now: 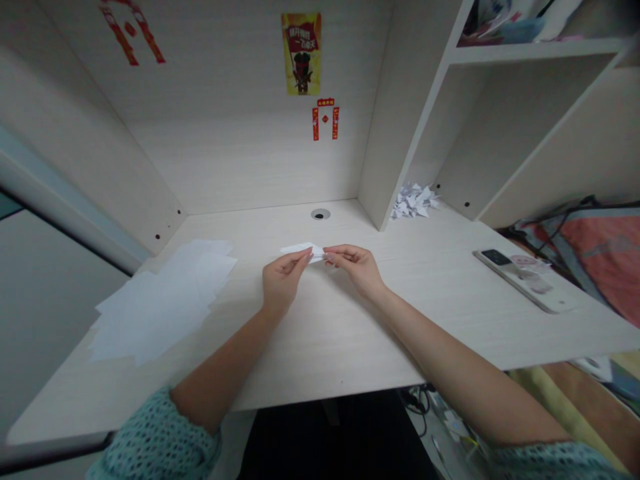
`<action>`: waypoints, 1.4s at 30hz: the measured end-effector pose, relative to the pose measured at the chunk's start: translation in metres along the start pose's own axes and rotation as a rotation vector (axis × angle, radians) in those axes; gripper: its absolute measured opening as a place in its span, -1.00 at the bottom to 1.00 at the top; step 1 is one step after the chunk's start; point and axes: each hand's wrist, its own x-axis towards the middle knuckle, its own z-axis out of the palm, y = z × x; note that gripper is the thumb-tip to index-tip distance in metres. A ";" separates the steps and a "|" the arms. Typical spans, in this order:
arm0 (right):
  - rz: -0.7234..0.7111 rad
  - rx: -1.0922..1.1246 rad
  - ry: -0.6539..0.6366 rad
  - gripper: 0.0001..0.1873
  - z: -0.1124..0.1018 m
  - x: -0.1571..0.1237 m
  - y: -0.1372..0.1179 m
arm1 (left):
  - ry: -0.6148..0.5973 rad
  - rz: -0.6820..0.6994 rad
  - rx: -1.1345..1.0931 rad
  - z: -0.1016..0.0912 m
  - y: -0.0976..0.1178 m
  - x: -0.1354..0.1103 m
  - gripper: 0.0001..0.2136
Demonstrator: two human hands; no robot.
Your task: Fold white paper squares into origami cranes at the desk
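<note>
A small folded piece of white paper [299, 251] sticks out from between my hands, above the middle of the pale wood-grain desk [320, 353]. My left hand [284, 282] pinches it from the left with thumb and fingers. My right hand [355, 268] meets it from the right, its fingertips closed on the paper's other end. The fingers hide the paper's middle, so its exact shape is hard to see. A loose spread of white paper sheets [160, 303] lies to the left of my left hand.
A heap of small folded paper shapes [414, 202] sits at the back by the shelf upright. A flat white handheld device [523, 279] lies near the desk's right edge, beyond which is patterned bedding [600, 257]. Wooden walls and shelves enclose the desk's back and sides, and a round cable hole [321, 214] is set near the back.
</note>
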 end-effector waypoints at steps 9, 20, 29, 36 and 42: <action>0.004 -0.023 0.020 -0.71 0.002 0.000 0.001 | 0.008 -0.078 -0.056 -0.001 -0.005 0.003 -0.76; 0.041 0.016 -0.025 -0.71 -0.003 0.003 0.003 | -0.022 -0.058 -0.033 -0.003 -0.005 0.006 -0.78; 0.082 0.034 -0.069 -0.66 -0.005 0.003 0.004 | -0.024 -0.039 0.006 -0.004 -0.003 0.006 -0.81; 0.101 0.030 -0.037 -0.64 -0.003 0.002 0.005 | -0.035 -0.039 0.034 -0.003 0.000 0.004 -0.82; 0.060 0.004 -0.022 -0.69 -0.001 0.002 0.002 | -0.025 -0.134 -0.059 -0.003 -0.005 0.006 -0.78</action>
